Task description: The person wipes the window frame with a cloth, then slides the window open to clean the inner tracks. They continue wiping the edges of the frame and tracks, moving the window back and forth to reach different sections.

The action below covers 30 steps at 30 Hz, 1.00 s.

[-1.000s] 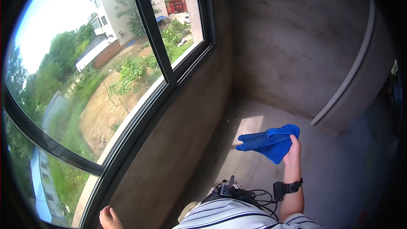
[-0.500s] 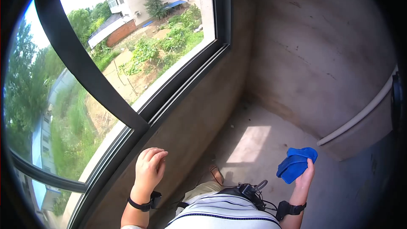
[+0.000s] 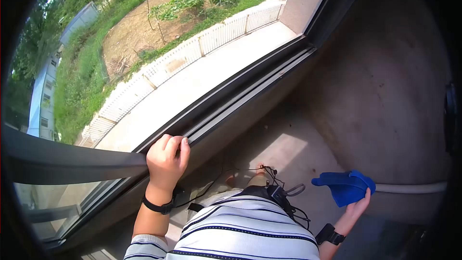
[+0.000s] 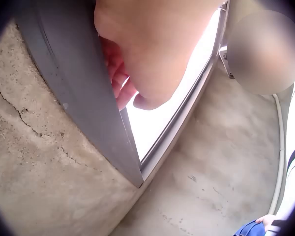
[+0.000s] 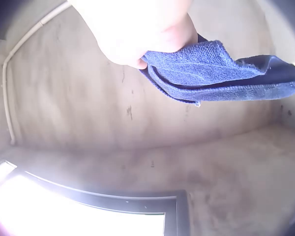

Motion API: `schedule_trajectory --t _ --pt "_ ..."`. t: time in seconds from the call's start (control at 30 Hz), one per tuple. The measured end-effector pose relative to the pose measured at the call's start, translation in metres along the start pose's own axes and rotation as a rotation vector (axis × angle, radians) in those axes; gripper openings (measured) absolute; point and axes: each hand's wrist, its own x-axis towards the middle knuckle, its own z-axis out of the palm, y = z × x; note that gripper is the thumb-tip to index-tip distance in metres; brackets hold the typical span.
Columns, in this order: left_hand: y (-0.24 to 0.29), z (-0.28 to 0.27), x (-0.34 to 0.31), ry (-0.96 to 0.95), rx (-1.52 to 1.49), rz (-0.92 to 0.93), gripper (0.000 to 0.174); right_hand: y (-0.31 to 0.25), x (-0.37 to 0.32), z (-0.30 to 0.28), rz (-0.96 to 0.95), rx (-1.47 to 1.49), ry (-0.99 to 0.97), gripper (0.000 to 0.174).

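Note:
In the head view, the left hand [image 3: 166, 163] is at the end of the dark window sash [image 3: 72, 160], its fingers curled against the edge. The left wrist view shows curled fingers [image 4: 119, 78] of that hand beside the grey frame [image 4: 83, 93]; part of their contact is hidden. Off to the right, the right hand [image 3: 357, 207] holds a folded blue cloth [image 3: 347, 188] at one side, well away from the window. From the right wrist view, the cloth [image 5: 201, 66] hangs out from the pinch of the right hand [image 5: 142, 29] in loose layers.
The window track [image 3: 250, 79] runs diagonally beside the hands, above a low wall. A pale pipe [image 3: 411, 188] lines the wall at right. Black cables [image 3: 288, 195] hang at the person's waist. Outside are a white fence [image 3: 224, 36] and greenery.
The left hand has come up from the lower edge to the sash. The right hand has moved right and slightly down with the cloth. The head view has tilted down towards the sill.

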Motion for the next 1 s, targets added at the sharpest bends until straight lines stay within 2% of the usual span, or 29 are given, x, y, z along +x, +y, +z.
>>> schedule_trajectory --t 0.1,0.23,0.37,0.4,0.43,0.5,0.53,0.57,0.6,0.63,0.67,0.73,0.83,0.87,0.93,1.0 --pt "-0.003 -0.016 -0.010 0.037 0.016 -0.047 0.008 -0.008 0.020 0.049 0.036 -0.053 -0.037 0.050" --pt "-0.012 -0.035 -0.026 0.176 0.076 -0.145 0.005 -0.010 0.075 0.098 0.093 -0.075 -0.132 0.049" --pt "-0.007 -0.050 -0.041 0.332 0.020 -0.679 0.022 -0.007 0.140 0.138 0.108 -0.091 -0.224 0.047" --pt "0.001 -0.049 -0.030 0.385 0.058 -0.601 0.026 -0.008 0.150 0.149 0.121 -0.094 -0.224 0.047" --pt "0.013 -0.046 -0.021 0.435 -0.014 -0.597 0.024 -0.010 0.157 0.160 0.129 -0.097 -0.229 0.047" --pt "0.049 -0.020 0.016 0.415 -0.115 -0.419 0.015 -0.008 0.176 0.180 0.148 -0.102 -0.243 0.047" --pt "0.074 -0.004 0.049 0.336 -0.075 -0.290 0.011 -0.007 0.185 0.189 0.177 -0.096 -0.277 0.048" --pt "0.097 0.010 0.081 0.260 -0.038 -0.160 0.016 -0.006 0.189 0.193 0.199 -0.086 -0.311 0.048" --pt "0.114 0.023 0.113 0.187 0.093 0.033 0.030 -0.005 0.197 0.198 0.200 -0.080 -0.319 0.048" --pt "0.133 0.035 0.145 0.079 0.087 0.127 0.033 -0.003 0.204 0.200 0.209 -0.088 -0.341 0.048" --pt "0.147 0.048 0.173 0.056 0.126 0.288 0.038 -0.001 0.205 0.197 0.218 -0.096 -0.363 0.049" --pt "0.174 0.089 0.227 0.002 0.176 0.527 0.030 0.000 0.215 0.199 0.220 -0.092 -0.373 0.049" --pt "0.188 0.135 0.274 -0.112 0.336 0.894 0.026 0.002 0.209 0.194 0.223 -0.089 -0.358 0.050" --pt "0.186 0.145 0.284 -0.113 0.342 0.894 0.026 0.003 0.208 0.190 0.220 -0.093 -0.333 0.050" --pt "0.182 0.161 0.303 -0.234 0.477 0.994 0.028 0.006 0.213 0.184 0.237 -0.063 -0.317 0.050" --pt "0.178 0.170 0.308 -0.173 0.496 1.024 0.029 0.007 0.215 0.181 0.255 -0.036 -0.297 0.051"
